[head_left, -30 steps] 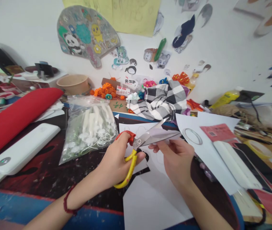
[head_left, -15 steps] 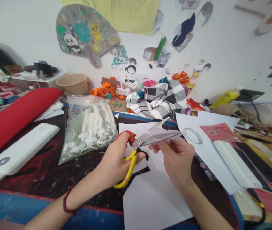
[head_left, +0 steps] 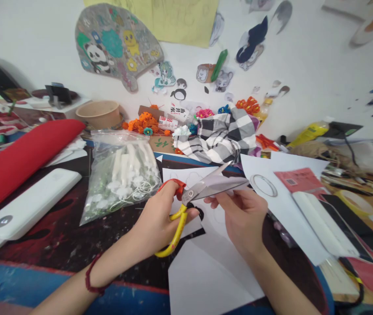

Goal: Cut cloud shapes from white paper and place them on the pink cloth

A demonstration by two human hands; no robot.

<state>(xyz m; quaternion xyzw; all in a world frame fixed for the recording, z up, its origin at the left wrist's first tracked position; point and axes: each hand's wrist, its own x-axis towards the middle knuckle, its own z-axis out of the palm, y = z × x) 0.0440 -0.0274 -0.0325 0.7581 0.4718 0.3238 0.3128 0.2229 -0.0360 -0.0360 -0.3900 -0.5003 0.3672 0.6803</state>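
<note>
My left hand (head_left: 162,214) grips the red and yellow handles of a pair of scissors (head_left: 191,194), whose blades are spread and point to the right. My right hand (head_left: 245,216) pinches a small piece of paper (head_left: 230,190) close to the blades; the fingertips are partly hidden behind it. Beneath both hands lie white sheets, one with faint drawn outlines (head_left: 195,177) and a large blank one (head_left: 206,280) nearer to me. A dark red bracelet (head_left: 89,278) circles my left wrist.
Left of my hands are a clear plastic bag (head_left: 124,179), a white power bank (head_left: 30,203) and a red cushion-like object (head_left: 25,162). A checkered cloth (head_left: 219,135) lies at the back. On the right are a paper with a drawn ring (head_left: 252,170), a white case (head_left: 324,223) and tape (head_left: 353,203).
</note>
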